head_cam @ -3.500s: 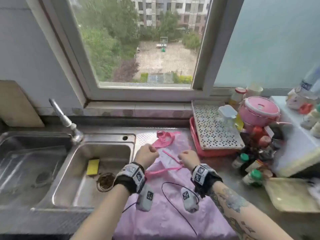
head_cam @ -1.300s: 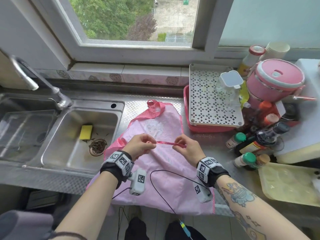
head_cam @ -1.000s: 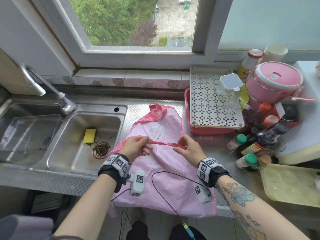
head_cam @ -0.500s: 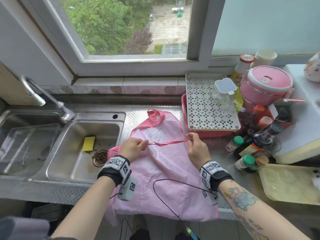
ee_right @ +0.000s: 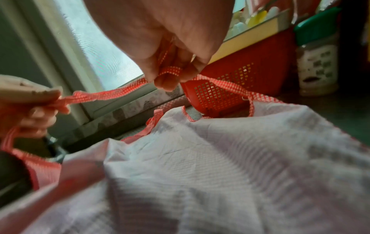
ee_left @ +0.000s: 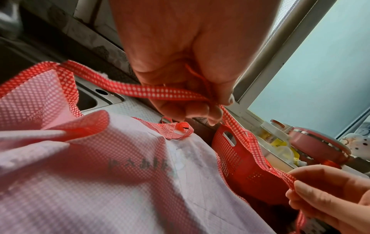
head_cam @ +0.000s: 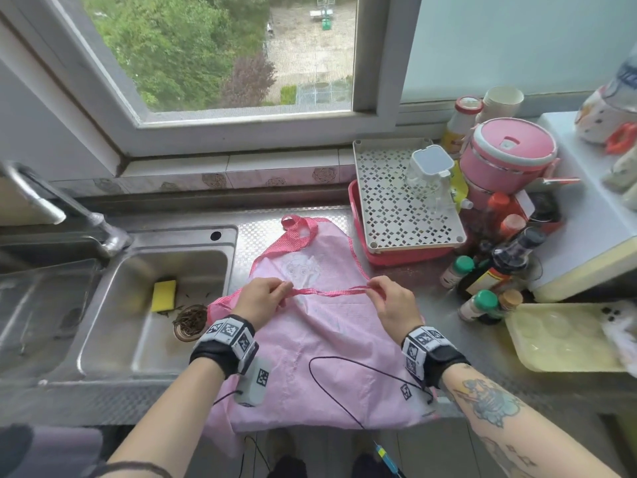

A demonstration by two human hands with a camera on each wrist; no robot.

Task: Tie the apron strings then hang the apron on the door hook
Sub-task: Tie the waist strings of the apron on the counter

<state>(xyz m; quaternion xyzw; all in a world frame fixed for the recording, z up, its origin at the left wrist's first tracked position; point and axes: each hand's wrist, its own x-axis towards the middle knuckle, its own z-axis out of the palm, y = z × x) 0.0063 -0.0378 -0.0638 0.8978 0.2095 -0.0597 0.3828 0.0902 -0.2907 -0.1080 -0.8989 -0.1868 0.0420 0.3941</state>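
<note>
A pink apron [head_cam: 320,346] with red checked trim lies flat on the steel counter, its neck loop [head_cam: 299,229] toward the window and its hem hanging over the front edge. The red checked strings [head_cam: 331,292] stretch taut across the bib between both hands. My left hand [head_cam: 275,294] pinches one string end [ee_left: 160,93] in curled fingers. My right hand [head_cam: 377,290] pinches the other end [ee_right: 170,71] the same way. No door hook shows in any view.
A double steel sink [head_cam: 113,343] with a yellow sponge [head_cam: 164,295] and tap [head_cam: 51,205] lies left. A red basket under a white perforated tray [head_cam: 396,215], bottles [head_cam: 489,270], a pink pot [head_cam: 506,150] and a pale tray [head_cam: 558,339] crowd the right. Black cable [head_cam: 344,363] crosses the apron.
My hands have moved apart, drawing the strings out taut across the bib. The camera has risen a little toward the window.
</note>
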